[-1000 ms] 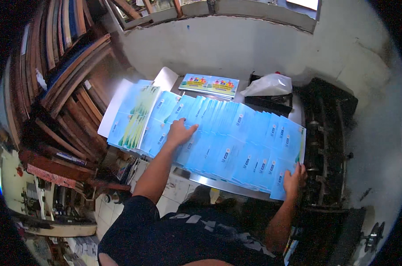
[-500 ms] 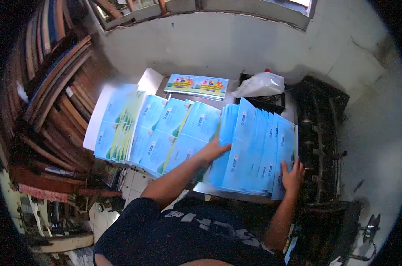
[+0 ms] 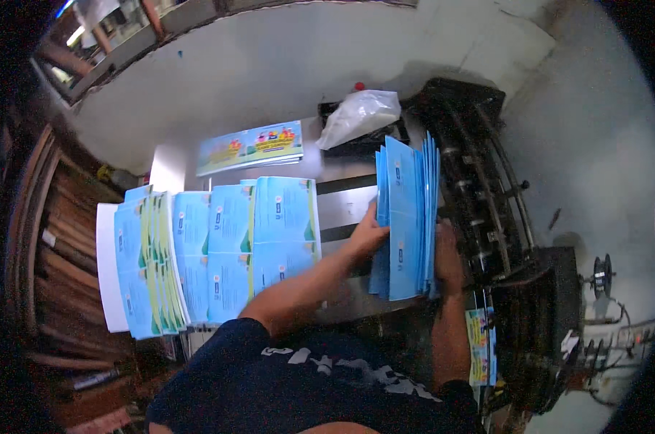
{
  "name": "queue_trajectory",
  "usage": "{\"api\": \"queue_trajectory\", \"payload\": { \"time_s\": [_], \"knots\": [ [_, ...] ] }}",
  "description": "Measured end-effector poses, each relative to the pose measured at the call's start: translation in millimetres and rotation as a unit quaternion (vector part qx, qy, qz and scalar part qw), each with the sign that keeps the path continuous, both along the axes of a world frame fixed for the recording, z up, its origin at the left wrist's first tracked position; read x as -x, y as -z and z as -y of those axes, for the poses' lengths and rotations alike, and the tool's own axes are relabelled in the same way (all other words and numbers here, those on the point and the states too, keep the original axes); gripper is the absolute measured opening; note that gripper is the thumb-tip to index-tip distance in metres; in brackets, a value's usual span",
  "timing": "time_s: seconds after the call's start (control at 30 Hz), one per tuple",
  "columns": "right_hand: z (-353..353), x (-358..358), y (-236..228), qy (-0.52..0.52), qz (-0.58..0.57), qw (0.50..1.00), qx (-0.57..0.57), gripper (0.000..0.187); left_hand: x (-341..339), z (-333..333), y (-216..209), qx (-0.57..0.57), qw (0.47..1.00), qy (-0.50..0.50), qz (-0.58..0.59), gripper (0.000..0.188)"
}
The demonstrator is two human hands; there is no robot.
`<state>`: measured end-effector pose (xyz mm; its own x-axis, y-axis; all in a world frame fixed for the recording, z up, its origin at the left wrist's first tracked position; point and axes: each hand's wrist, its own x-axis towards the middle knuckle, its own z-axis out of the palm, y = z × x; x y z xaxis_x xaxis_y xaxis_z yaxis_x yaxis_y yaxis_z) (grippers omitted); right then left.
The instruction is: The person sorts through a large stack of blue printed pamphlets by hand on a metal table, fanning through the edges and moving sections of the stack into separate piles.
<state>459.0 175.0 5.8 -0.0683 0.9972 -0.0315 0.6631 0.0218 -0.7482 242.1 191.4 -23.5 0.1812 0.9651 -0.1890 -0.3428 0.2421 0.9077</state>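
Note:
A bundle of blue printed sheets [image 3: 402, 224] stands nearly upright between my two hands, its layers slightly apart at the upper edges. My left hand [image 3: 371, 233] grips it from the left side, fingers partly behind the sheets. On the opposite side my right hand [image 3: 447, 254] presses against the bundle, blurred, its fingertips hidden. To the left, more blue sheets with green edges [image 3: 284, 224] lie in overlapping rows. A thicker fanned pile of sheets [image 3: 148, 264] rests at their left end, beside a white board [image 3: 109, 267].
Behind the rows sits a stack of colourful printed sheets [image 3: 251, 147]. A white plastic bag [image 3: 364, 116] lies on a black tray at the back. Dark machinery with rollers [image 3: 479, 188] borders the right side. Wooden boards [image 3: 82, 246] fill a rack at far left.
The sheets that lay fanned out at the right have been gathered into an upright bundle between both hands, baring the metal surface beside them. The view has turned to the right.

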Motion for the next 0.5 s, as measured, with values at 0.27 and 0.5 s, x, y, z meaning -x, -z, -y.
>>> {"api": "queue_trajectory", "payload": {
  "time_s": [0.27, 0.5],
  "knots": [
    [88.0, 79.1, 35.9, -0.022, -0.13, 0.988, -0.082, 0.058, 79.2, -6.3, -95.6, -0.104, 0.951, 0.235, -0.171, 0.069],
    [130.0, -61.8, -7.7, -0.304, -0.042, 0.864, 0.399, 0.051, 83.3, 30.3, -115.2, -0.068, 0.798, 0.443, -0.403, 0.084]
  ]
}}
